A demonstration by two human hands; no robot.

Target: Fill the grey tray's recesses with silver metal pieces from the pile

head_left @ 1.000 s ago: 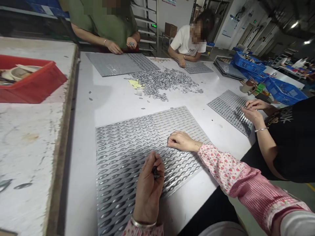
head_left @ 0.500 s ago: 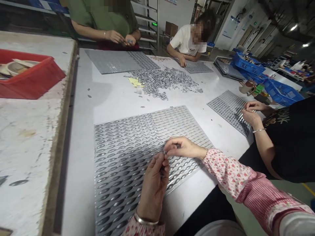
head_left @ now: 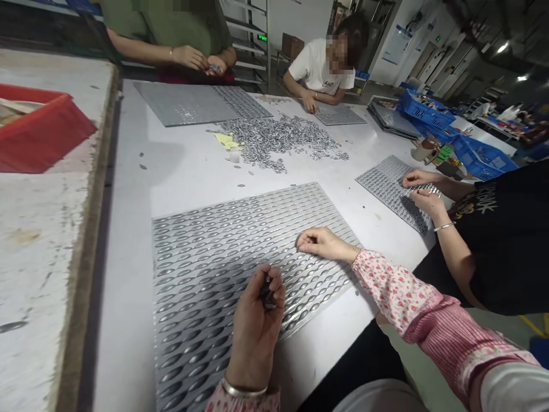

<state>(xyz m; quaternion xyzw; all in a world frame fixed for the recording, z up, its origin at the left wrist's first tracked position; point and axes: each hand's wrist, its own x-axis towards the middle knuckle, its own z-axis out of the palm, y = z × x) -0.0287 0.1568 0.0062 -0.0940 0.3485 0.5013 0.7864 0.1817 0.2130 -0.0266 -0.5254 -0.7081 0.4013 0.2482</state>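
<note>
Near the front edge of the bench, the left hand hovers over the grey pocketed tray, its fingers closed around a few small dark pieces. Just right of it, the right hand rests on the tray with its fingers curled shut. Farther back lies a pile of silver oval pieces.

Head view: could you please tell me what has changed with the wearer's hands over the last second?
Half a second ago the right hand had risen to meet the left hand. It has since moved back right and down onto the grey dimpled metal tray. The left hand stays closed on small dark metal pieces, and the tray stays put.
</note>
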